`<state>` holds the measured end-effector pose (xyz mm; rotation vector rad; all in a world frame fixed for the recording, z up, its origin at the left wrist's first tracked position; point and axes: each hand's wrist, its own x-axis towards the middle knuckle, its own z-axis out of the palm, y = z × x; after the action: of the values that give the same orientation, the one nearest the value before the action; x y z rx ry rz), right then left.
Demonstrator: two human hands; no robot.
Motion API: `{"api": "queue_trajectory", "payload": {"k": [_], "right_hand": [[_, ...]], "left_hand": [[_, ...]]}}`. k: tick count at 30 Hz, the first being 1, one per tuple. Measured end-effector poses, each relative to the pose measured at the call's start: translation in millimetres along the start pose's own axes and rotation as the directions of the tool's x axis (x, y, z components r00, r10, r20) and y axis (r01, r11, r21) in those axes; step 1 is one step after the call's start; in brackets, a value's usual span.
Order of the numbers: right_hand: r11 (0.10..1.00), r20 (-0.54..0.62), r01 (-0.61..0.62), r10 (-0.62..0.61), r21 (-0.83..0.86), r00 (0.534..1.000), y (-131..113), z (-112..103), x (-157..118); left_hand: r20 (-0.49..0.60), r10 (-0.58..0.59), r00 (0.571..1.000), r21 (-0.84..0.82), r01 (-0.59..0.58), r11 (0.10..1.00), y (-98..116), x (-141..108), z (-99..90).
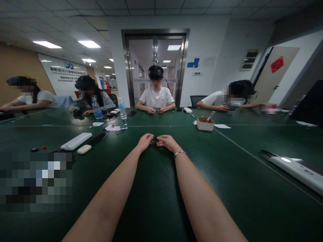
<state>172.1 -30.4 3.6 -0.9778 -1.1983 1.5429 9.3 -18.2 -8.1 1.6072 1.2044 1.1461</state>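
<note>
So, dead centre: a small dark piece [154, 138], caught btwn the fingertips of L hand [145, 142] and R hand [168, 142], out at the far end of both forearms. Too small to ID from here, and the fingers cover most of it. L hand's curled in, thumb and fingers pinching its L end; R hand mirrors that, pinching the R end, approx. level w/ the other. For good handling, I'd say: light, even pressure both sides, fingertips only, both ends in line so nothing twists, and hands low over the desk [153, 191] in case it slips. Position-wise, the piece sits right in the gap btwn the two hands, touching both, neither palm wrapped round it. Moving out: silver bracelet [180, 154] on the R wrist; white oval item [84, 149] and long white case [76, 141] well off to the L; open box [205, 124] beyond the R hand, w/ sth. sticking up out of it; two bottles [122, 109] further back on the L. Directly opp., a person in a white shirt [157, 97], forearms on the desk edge.
</note>
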Motion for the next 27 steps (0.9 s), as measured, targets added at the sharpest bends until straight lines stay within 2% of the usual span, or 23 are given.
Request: {"api": "queue_trajectory", "payload": {"k": [9, 18, 22, 27], "right_hand": [[1.000, -0.018, -0.005, 0.005, -0.004, 1.000, 2.3, -0.7, 3.9], [1.000, -0.025, -0.011, 0.011, -0.009, 1.000, 1.3, -0.2, 3.2], [1.000, -0.014, -0.004, 0.004, -0.015, 1.000, 2.3, -1.0, 4.3], [1.000, -0.018, -0.007, 0.007, -0.018, 1.000, 2.5, -1.0, 4.3]], "left_hand": [[0.010, 0.086, 0.996, 0.000, -0.086, 0.996, -11.7, 3.3, -2.5], [0.014, 0.095, 0.995, -0.017, -0.095, 0.995, -0.9, -3.9, -2.2], [0.032, 0.032, 0.999, -0.075, -0.029, 0.997, -0.8, -1.3, -1.4], [-0.009, -0.090, 0.996, -0.068, 0.089, 0.994, -1.5, 2.2, 0.8]]}}
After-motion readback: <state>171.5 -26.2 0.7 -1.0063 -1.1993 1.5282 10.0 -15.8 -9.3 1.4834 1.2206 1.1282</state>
